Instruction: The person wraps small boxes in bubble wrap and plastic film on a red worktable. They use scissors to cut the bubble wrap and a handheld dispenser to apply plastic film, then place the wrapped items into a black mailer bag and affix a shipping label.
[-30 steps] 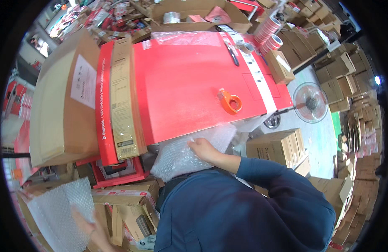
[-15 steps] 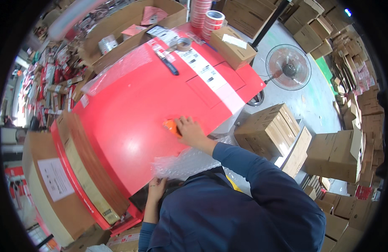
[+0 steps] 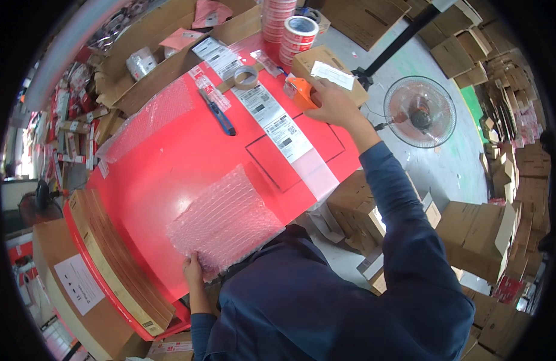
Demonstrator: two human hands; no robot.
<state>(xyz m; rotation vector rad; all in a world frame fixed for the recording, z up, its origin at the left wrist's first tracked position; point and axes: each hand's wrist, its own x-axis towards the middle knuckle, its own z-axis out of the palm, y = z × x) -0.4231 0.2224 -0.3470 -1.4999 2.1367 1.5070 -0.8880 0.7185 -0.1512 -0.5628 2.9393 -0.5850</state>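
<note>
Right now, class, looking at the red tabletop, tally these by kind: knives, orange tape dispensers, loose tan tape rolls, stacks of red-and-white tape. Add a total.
Knife: 1
Orange tape dispenser, in the right hand: 1
Loose tan tape roll: 1
Stacks of red-and-white tape: 2
Total: 5

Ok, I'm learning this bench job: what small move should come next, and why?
Probably set the orange tape dispenser down beside the small box and let go: the right hand holds it there, away from the bubble wrap, which lies on the red table with the left hand at its edge. That would free the right hand.
</note>
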